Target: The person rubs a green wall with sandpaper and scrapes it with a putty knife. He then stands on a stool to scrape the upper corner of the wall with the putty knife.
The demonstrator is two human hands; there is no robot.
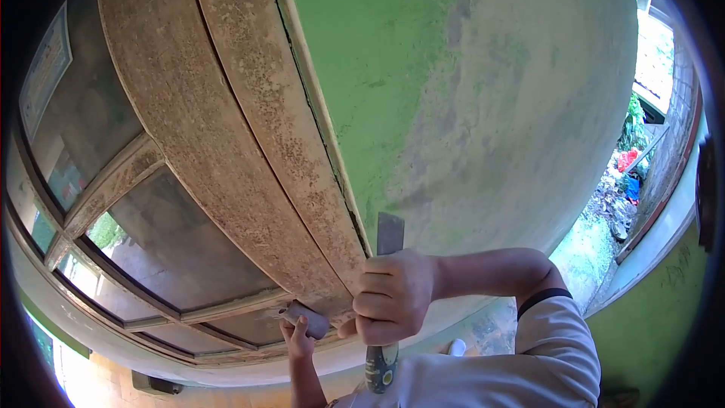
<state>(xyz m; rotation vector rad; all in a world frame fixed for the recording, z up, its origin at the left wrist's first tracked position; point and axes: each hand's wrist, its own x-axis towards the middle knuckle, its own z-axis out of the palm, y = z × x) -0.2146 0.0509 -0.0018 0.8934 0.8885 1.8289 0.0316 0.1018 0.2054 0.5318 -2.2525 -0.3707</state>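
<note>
My right hand (393, 296) is closed in a fist around a scraper (390, 234), at the lower middle of the head view. Its flat grey blade points up and overlaps the green wall beside the door frame, while the dark patterned handle comes out below the fist. Lower and to the left, my left hand (299, 338) grips a grey rolled piece (308, 320), which looks like a rolled sheet of sandpaper. That roll lies over the bottom of the worn brown door frame (249, 143), fingers and thumb wrapped round it.
The wall (521, 106) is bright green on the left and patchy grey-green on the right. Glass panes (189, 242) in wooden bars fill the left side. A gap at the far right shows rubble and plants (633, 132). A dark box-like object (156, 384) sits at lower left.
</note>
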